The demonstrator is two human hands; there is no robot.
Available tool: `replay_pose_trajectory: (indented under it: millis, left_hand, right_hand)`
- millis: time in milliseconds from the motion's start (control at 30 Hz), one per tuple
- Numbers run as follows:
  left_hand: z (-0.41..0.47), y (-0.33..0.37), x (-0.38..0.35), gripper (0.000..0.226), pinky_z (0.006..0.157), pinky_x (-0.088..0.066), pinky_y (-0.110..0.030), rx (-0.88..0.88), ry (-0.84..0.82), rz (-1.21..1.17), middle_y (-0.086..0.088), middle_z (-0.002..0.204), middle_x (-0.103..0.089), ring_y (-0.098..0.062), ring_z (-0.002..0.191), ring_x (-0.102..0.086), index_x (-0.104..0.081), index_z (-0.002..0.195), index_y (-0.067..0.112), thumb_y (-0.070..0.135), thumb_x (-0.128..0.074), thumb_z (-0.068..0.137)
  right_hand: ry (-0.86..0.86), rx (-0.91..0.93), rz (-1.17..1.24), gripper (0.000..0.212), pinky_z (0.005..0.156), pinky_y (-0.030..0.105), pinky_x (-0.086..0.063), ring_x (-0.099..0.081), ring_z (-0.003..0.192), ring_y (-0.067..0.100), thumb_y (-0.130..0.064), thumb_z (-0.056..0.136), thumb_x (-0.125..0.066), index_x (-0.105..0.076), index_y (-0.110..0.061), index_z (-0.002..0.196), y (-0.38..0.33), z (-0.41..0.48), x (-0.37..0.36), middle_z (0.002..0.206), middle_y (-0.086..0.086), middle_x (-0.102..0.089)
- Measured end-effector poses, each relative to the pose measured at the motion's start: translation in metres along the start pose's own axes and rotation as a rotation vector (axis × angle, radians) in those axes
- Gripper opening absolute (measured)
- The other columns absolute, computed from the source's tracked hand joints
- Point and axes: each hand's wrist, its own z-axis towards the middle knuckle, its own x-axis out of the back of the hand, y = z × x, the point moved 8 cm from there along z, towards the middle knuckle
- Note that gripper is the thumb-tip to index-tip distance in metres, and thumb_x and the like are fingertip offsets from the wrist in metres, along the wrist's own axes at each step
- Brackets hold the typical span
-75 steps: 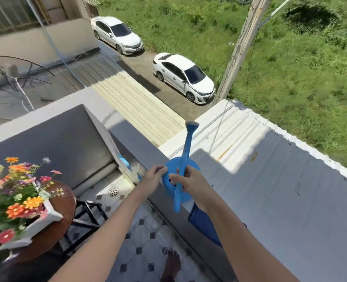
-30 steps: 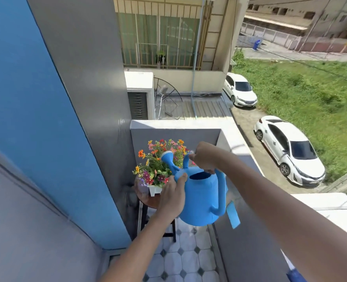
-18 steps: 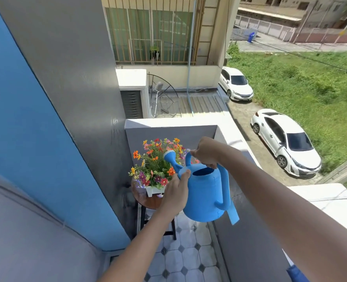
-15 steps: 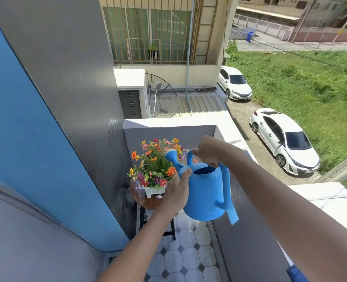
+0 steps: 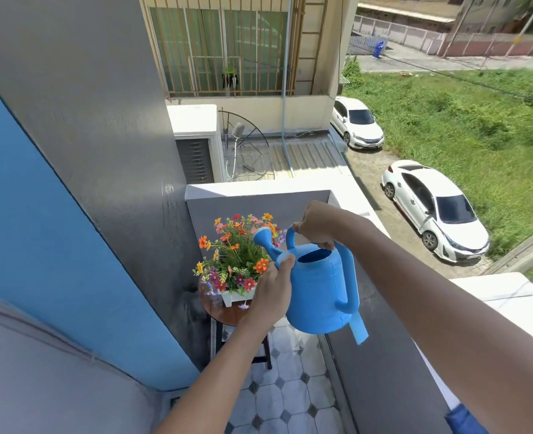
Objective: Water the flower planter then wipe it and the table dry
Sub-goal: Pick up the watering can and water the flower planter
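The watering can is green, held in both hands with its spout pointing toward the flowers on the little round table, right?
Not quite: the watering can is blue, not green, as the head view shows. The rest holds: the right hand and left hand hold it, its spout aimed toward the flowers on the round table.

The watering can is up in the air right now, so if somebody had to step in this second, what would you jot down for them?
Right hand: gripping the top handle of the blue can.
Left hand: steadying the can's side below the spout.
Planter: white, full of flowers, on the round table in the balcony corner, beyond the can.
Done: can raised, spout aimed at the flowers.
Left: no water visible yet, so pour, then wipe planter and table dry. No cloth identifiable in view.
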Motion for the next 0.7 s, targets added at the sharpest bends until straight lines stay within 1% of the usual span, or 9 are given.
replay_pose_trajectory:
  millis: [100,233,333,400,433,500,567,633,700]
  left_hand:
    - [-0.001,-0.002,0.014,0.061,0.078,-0.045,-0.041,0.003,0.047,0.02,-0.002,0.102,-0.061,-0.015,0.093,-0.059,-0.052,0.116,0.02,0.068,-0.023,0.09]
    - [-0.005,-0.006,0.03,0.057,0.072,-0.041,-0.037,0.012,0.088,0.029,-0.004,0.1,-0.059,-0.015,0.09,-0.057,-0.052,0.111,0.017,0.064,-0.026,0.093]
    - [-0.013,-0.013,0.037,0.057,0.076,-0.042,-0.037,0.035,0.107,0.033,-0.003,0.105,-0.058,-0.012,0.094,-0.056,-0.051,0.116,0.018,0.064,-0.025,0.094]
    - [-0.02,-0.019,0.039,0.056,0.074,-0.041,-0.032,0.041,0.114,0.034,-0.001,0.109,-0.057,-0.006,0.094,-0.054,-0.05,0.121,0.018,0.061,-0.025,0.095]
    - [-0.025,-0.021,0.041,0.056,0.073,-0.04,-0.031,0.038,0.127,0.031,-0.001,0.11,-0.057,-0.006,0.094,-0.054,-0.049,0.123,0.018,0.061,-0.025,0.096]
    - [-0.032,-0.026,0.044,0.056,0.076,-0.038,-0.033,0.047,0.16,0.017,-0.003,0.114,-0.058,-0.007,0.093,-0.053,-0.048,0.125,0.018,0.06,-0.026,0.096]
    - [-0.04,-0.031,0.045,0.057,0.081,-0.038,-0.036,0.066,0.185,-0.007,-0.003,0.116,-0.059,-0.011,0.096,-0.054,-0.047,0.128,0.018,0.061,-0.027,0.096]
    - [-0.048,-0.034,0.045,0.058,0.083,-0.039,-0.038,0.075,0.19,-0.003,-0.003,0.114,-0.057,-0.015,0.099,-0.053,-0.046,0.129,0.017,0.06,-0.027,0.096]
    - [-0.058,-0.034,0.043,0.056,0.082,-0.038,-0.037,0.067,0.19,0.0,-0.002,0.109,-0.055,-0.011,0.093,-0.051,-0.047,0.126,0.015,0.058,-0.027,0.097]
  right_hand:
    - [0.008,0.032,0.013,0.035,0.047,0.027,-0.044,-0.051,0.049,0.018,-0.023,0.096,-0.054,-0.048,-0.012,0.063,-0.007,0.005,-0.003,0.065,0.007,-0.056]
    - [-0.004,0.07,0.016,0.036,0.044,0.026,-0.04,-0.05,0.048,0.017,-0.022,0.097,-0.053,-0.047,-0.011,0.063,-0.022,0.002,-0.009,0.06,0.005,-0.053]
    - [-0.026,0.106,0.006,0.035,0.044,0.025,-0.039,-0.049,0.048,0.017,-0.022,0.098,-0.052,-0.048,-0.011,0.065,-0.035,-0.003,-0.015,0.061,0.005,-0.052]
    - [-0.049,0.114,-0.003,0.032,0.044,0.024,-0.04,-0.049,0.048,0.017,-0.023,0.098,-0.053,-0.051,-0.008,0.069,-0.04,-0.007,-0.021,0.061,0.006,-0.052]
    - [-0.05,0.12,-0.002,0.031,0.044,0.024,-0.041,-0.05,0.047,0.018,-0.024,0.098,-0.053,-0.053,-0.006,0.073,-0.042,-0.009,-0.023,0.06,0.006,-0.053]
    - [-0.048,0.123,-0.029,0.032,0.044,0.022,-0.042,-0.056,0.045,0.022,-0.027,0.1,-0.051,-0.052,-0.005,0.076,-0.045,-0.014,-0.028,0.058,0.008,-0.056]
    - [-0.05,0.137,-0.069,0.029,0.044,0.021,-0.042,-0.062,0.05,0.026,-0.028,0.103,-0.048,-0.05,-0.009,0.08,-0.048,-0.02,-0.034,0.06,0.009,-0.058]
    - [-0.059,0.136,-0.053,0.032,0.043,0.021,-0.043,-0.059,0.046,0.024,-0.034,0.102,-0.05,-0.055,-0.007,0.085,-0.049,-0.024,-0.038,0.061,0.01,-0.061]
    - [-0.077,0.128,-0.036,0.037,0.042,0.022,-0.042,-0.054,0.044,0.024,-0.036,0.101,-0.051,-0.06,0.0,0.095,-0.049,-0.028,-0.043,0.061,0.012,-0.06]
